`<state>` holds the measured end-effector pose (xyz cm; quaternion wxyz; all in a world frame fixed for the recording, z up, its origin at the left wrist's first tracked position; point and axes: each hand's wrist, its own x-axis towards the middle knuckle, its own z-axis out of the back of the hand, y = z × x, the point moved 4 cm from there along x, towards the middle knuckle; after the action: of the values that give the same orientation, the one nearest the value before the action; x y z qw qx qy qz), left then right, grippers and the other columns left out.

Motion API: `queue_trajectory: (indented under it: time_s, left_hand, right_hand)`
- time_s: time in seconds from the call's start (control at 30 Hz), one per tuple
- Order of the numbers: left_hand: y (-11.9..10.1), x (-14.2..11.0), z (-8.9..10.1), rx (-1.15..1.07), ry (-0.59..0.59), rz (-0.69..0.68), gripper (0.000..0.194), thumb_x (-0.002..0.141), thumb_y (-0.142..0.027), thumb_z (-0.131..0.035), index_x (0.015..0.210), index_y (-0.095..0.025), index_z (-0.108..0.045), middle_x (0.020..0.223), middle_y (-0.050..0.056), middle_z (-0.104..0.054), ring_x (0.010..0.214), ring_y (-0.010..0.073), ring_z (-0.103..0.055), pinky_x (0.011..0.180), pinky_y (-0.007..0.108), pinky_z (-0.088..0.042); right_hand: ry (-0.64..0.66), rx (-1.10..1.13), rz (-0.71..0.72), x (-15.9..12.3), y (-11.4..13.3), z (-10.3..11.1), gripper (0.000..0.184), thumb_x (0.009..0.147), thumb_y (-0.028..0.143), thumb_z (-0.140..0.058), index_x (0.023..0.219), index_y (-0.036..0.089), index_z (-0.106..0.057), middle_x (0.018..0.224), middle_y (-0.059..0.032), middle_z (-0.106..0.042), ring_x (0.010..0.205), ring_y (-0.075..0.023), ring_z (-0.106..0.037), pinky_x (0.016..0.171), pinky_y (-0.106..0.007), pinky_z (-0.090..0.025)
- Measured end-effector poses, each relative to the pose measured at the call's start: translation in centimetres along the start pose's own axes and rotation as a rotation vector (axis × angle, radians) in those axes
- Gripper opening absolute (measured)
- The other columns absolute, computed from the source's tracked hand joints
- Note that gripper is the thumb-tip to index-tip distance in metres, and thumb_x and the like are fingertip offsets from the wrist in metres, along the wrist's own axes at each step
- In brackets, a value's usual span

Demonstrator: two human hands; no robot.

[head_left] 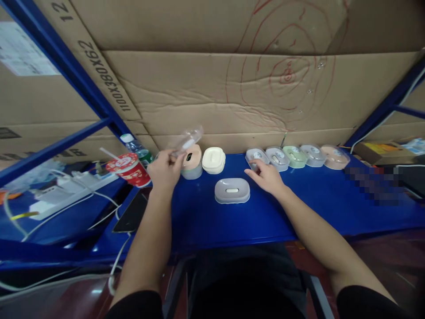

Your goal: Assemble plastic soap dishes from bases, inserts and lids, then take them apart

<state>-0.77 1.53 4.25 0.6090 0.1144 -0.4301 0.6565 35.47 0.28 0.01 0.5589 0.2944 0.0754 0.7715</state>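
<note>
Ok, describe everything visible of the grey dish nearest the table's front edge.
The grey dish is a rounded oblong with a faint lilac tint, glossy like plastic. A white pill-shaped piece sits mid-top, and a paler edge shows along its base. It lies flat on the blue table, long side running left to right. No hand touches it; the right hand is nearest.

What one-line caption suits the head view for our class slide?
Left hand holding a clear plastic piece, right hand near a grey container on a blue table.

Clear cover [190, 138] blurred at left fingers [178, 161]; paper sheet [26, 49] cut off by left edge (print unreadable).
</note>
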Motion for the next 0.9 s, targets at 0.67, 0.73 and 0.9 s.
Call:
queue_trajectory:
  time_s: [0.67, 0.73, 0.9]
  left_hand:
    - [-7.9, -5.7, -4.3, -0.379, 0.544, -0.177, 0.056, 0.104, -0.052, -0.047, 0.14, -0.015, -0.069, 0.063, 0.001, -0.068, 0.068, 0.0197, -0.066, 0.069, 0.032, -0.05]
    - [-8.1, -5.8, -4.5, -0.349, 0.646, -0.145, 0.056, 0.106, -0.052, -0.044, 0.14, -0.015, -0.07, 0.065, 0.003, -0.07, 0.073, 0.0217, -0.068, 0.073, 0.034, -0.051]
    - [-8.6, -6.2, -4.8, -0.22, 0.804, -0.181, 0.052, 0.108, -0.049, -0.036, 0.117, -0.017, -0.076, 0.07, 0.005, -0.072, 0.075, 0.023, -0.068, 0.076, 0.035, -0.049]
  right_hand:
    - [-0.1, 0.299, 0.072, -0.4, 0.5, -0.7, 0.057, 0.096, 0.066, -0.05, 0.058, 0.025, -0.036, 0.052, 0.0038, -0.039, 0.053, -0.0127, -0.038, 0.056, -0.031, -0.027]
    - [-0.049, 0.284, 0.018, -0.2, 0.2, -1.1, 0.059, 0.097, 0.067, -0.046, 0.057, 0.025, -0.033, 0.052, 0.0037, -0.036, 0.054, -0.0129, -0.037, 0.057, -0.031, -0.026]
    - [0.107, 0.197, -0.06, 0.2, -0.4, -1.8, 0.06, 0.097, 0.069, -0.042, 0.058, 0.024, -0.037, 0.055, 0.0018, -0.041, 0.058, -0.0142, -0.04, 0.059, -0.032, -0.025]
